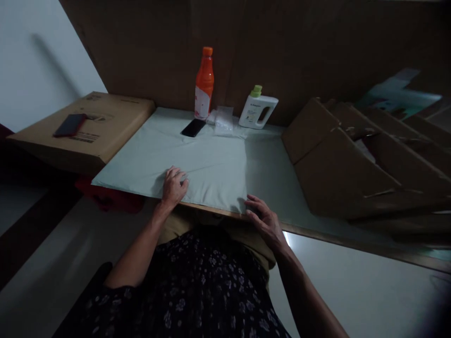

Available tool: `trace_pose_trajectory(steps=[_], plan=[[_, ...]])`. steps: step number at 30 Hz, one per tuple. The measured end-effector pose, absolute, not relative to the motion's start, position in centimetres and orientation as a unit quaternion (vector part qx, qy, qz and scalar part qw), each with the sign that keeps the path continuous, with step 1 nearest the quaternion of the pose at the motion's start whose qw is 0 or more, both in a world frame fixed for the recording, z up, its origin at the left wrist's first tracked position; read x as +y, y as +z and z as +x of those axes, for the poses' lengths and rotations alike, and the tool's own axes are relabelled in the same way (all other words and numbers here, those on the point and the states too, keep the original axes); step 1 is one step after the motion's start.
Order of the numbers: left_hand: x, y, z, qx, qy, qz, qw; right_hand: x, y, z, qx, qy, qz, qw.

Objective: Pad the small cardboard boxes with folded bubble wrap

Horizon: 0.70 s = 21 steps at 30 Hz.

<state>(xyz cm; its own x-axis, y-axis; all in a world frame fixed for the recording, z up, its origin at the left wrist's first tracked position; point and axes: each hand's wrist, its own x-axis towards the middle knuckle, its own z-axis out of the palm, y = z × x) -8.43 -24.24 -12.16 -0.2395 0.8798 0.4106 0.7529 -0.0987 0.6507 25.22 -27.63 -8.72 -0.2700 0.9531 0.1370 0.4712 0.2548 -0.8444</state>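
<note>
A pale green cloth [211,164] lies over the table, with light wrinkles near its front edge. My left hand [174,187] rests palm down on the cloth close to that edge, its fingers loosely bent and nothing seen in them. At the cloth's right side, where a straight edge or fold runs front to back, my right hand [264,218] lies with fingers stretched and slightly apart. Its fingertips are at the front corner of that edge; I cannot tell whether they press on it.
Toward the back stand an orange bottle [204,84] and a white jug with a green cap [258,110]. Between them lies a clear plastic packet [224,121], near a black phone [193,127]. A cardboard box [123,110] carries a dark notebook-like object [70,126]. Cardboard bins [338,164] occupy the right.
</note>
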Motion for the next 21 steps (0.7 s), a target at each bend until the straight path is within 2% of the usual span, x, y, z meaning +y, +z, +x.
trace_pose_trajectory(steps=[10,15,18,21], plan=[[-24.2,-11.8,-8.3,0.648,0.426,0.629,0.049,-28.1,-9.1,25.2,-0.700,0.370,-0.479,0.380],[-24.1,-12.3,-8.4,0.633,0.431,0.642,0.042,-28.0,-8.6,25.7,-0.712,0.383,-0.461,0.365],[-24.3,-13.4,-8.8,0.638,0.397,0.659,0.004,-28.0,-5.8,27.6,-0.752,0.354,-0.435,0.346],[-23.6,-14.0,-8.6,0.636,0.353,0.684,-0.056,-28.0,-0.2,31.7,-0.801,0.247,-0.417,0.352]])
